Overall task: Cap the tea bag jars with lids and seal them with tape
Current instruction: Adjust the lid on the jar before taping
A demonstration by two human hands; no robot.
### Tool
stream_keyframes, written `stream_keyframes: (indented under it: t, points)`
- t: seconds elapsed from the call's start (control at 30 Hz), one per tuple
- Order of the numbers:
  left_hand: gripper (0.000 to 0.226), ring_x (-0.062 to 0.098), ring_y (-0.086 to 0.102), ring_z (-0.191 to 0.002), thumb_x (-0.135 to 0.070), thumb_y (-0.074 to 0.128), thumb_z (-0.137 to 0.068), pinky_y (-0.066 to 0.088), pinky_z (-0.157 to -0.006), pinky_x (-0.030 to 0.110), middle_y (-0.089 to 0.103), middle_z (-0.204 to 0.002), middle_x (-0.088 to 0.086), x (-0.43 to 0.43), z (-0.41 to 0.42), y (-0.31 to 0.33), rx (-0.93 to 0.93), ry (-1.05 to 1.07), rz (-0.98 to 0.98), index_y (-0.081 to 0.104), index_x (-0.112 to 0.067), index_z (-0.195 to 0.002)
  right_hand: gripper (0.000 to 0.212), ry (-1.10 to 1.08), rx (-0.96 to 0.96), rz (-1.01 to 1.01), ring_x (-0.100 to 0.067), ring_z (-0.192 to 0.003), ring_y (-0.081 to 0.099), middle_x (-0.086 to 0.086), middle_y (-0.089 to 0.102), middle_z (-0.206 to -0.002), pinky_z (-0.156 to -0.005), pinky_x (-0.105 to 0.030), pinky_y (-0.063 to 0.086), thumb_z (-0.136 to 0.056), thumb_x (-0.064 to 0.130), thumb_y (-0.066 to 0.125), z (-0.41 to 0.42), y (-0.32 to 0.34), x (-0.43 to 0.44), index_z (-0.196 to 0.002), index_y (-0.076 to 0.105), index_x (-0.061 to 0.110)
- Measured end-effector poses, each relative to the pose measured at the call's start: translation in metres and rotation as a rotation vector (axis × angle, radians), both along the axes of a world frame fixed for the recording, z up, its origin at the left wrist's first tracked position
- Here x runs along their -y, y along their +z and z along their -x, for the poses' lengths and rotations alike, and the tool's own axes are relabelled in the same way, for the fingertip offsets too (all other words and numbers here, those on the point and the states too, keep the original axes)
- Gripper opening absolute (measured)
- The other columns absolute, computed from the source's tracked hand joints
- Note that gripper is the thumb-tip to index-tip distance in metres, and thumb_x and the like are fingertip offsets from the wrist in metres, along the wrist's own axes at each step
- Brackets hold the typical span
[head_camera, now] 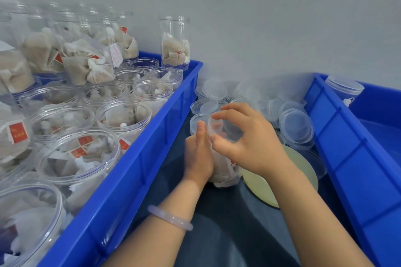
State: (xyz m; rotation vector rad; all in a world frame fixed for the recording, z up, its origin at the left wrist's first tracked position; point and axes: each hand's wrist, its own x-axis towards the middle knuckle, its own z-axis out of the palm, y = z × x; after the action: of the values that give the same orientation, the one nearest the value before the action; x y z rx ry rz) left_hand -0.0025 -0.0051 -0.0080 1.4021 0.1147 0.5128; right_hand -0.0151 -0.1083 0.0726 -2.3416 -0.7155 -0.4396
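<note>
Tea bag jar (223, 171) is standing upright on the dark table (227, 234), in the gap between two blue bins, and both hands are working on it. The left hand (198, 154) is gripping the jar's left side, with the thumb lying straight up along the clear wall and the other fingers going round behind, out of sight. The right hand (253, 143) is pinching a clear lid (227, 130) between thumb and forefinger and is holding it tilted at the jar's mouth; whether the lid is already seating on the rim cannot be told. Pale tea bags are showing through the lower part of the jar between the two hands.

A pale lilac bracelet (169, 218) is sitting on the left wrist. The left bin (152, 136) is holding many open jars (123, 119) filled with tea bags, some bearing red tags, and a taller stacked jar (174, 43) is standing at its far corner. Behind the hands, a heap of loose lids (295, 125) is lying on the table between the bins. Just to the right of the jar, under the right forearm, a pale yellow-green disc (260, 182) is lying flat; what it is cannot be told. The right bin (347, 147) is holding one capped jar (344, 87) at its far end. A plain grey wall (238, 17) is running behind everything.
</note>
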Motion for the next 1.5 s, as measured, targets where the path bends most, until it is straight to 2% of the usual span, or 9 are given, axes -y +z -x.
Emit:
stream_keyframes:
  t: [0.23,0.3,0.43,0.67,0.9,1.03,1.13,1.3,1.5]
  points:
    - [0.062,0.013,0.068,-0.078,-0.060,0.030,-0.085,0.051,-0.073,0.025,0.072,-0.077,0.001,-0.003,-0.004,-0.002,0.029,-0.030,0.095,0.070,-0.013,-0.077,0.078,0.037,-0.224,0.389,-0.020,-0.140,0.018,0.006,0.021,-0.155,-0.108,-0.031,0.023,-0.074,0.062,0.057,0.008,0.017,0.014,-0.144,0.032,0.038]
    - [0.065,0.014,0.068,-0.078,-0.060,0.029,-0.083,0.052,-0.072,0.023,0.073,-0.079,0.003,-0.003,-0.004,-0.002,0.041,-0.019,0.054,0.072,-0.012,-0.079,0.076,0.041,-0.246,0.429,-0.021,-0.137,0.030,0.001,0.033,-0.149,-0.108,-0.033,0.030,-0.068,0.063,0.055,0.009,0.027,0.022,-0.139,0.042,0.038]
    - [0.061,0.010,0.062,-0.074,-0.062,0.026,-0.081,0.050,-0.074,0.028,0.068,-0.073,-0.004,-0.003,-0.005,-0.001,-0.006,0.025,0.053,0.067,-0.019,-0.071,0.040,-0.018,-0.129,0.307,-0.002,-0.089,0.051,0.012,0.052,-0.103,-0.075,-0.015,0.037,-0.070,0.054,0.066,0.007,0.033,0.030,-0.105,0.065,0.035]
    - [0.064,0.012,0.071,-0.085,-0.070,0.027,-0.083,0.055,-0.078,0.032,0.075,-0.082,-0.004,-0.005,-0.005,-0.004,0.068,-0.116,0.042,0.076,-0.028,-0.078,0.082,0.066,-0.126,0.232,-0.009,-0.138,0.023,0.007,0.031,-0.150,-0.104,-0.020,0.021,-0.070,0.054,0.073,0.006,0.014,0.004,-0.141,0.041,0.029]
    - [0.063,0.013,0.072,-0.078,-0.058,0.024,-0.088,0.052,-0.068,0.018,0.075,-0.077,0.000,-0.005,-0.006,-0.003,0.078,-0.163,0.115,0.078,-0.027,-0.076,0.080,0.084,-0.183,0.324,-0.016,-0.129,0.039,0.006,0.049,-0.135,-0.101,-0.025,0.032,-0.066,0.058,0.063,0.003,0.026,0.021,-0.138,0.044,0.029]
    - [0.085,0.023,0.070,-0.094,-0.083,0.025,-0.070,0.054,-0.086,0.034,0.075,-0.092,0.010,-0.005,0.000,0.002,0.022,-0.332,0.076,0.072,-0.018,-0.097,0.095,0.022,-0.257,0.189,-0.009,-0.131,0.027,0.017,0.045,-0.136,-0.098,-0.026,0.029,-0.053,0.068,0.068,-0.006,0.019,0.024,-0.138,0.044,0.035]
    - [0.106,0.011,0.062,-0.112,-0.096,0.038,-0.055,0.047,-0.095,0.023,0.070,-0.112,0.001,-0.010,0.004,0.004,0.087,-0.435,-0.062,0.062,-0.014,-0.117,0.084,0.015,-0.277,0.024,-0.003,-0.125,0.032,0.018,0.048,-0.126,-0.090,-0.020,0.029,-0.058,0.067,0.072,-0.012,0.007,0.021,-0.132,0.049,0.036]
    - [0.078,-0.014,0.054,-0.106,-0.062,0.075,-0.051,0.042,-0.086,0.010,0.059,-0.113,-0.019,-0.009,0.011,0.007,0.079,-0.491,-0.264,0.046,-0.032,-0.116,0.070,0.048,-0.393,-0.186,0.005,-0.117,0.048,0.019,0.054,-0.126,-0.094,-0.018,0.040,-0.053,0.054,0.073,-0.019,0.004,0.027,-0.119,0.056,0.039]
    - [0.066,-0.018,0.054,-0.092,-0.056,0.073,-0.040,0.042,-0.068,0.002,0.057,-0.095,-0.039,0.000,0.008,0.001,-0.071,-0.216,-0.399,0.048,-0.039,-0.098,0.068,-0.099,-0.289,-0.255,-0.003,-0.108,0.053,0.015,0.056,-0.115,-0.077,-0.016,0.041,-0.049,0.059,0.069,-0.018,-0.007,0.017,-0.111,0.055,0.036]
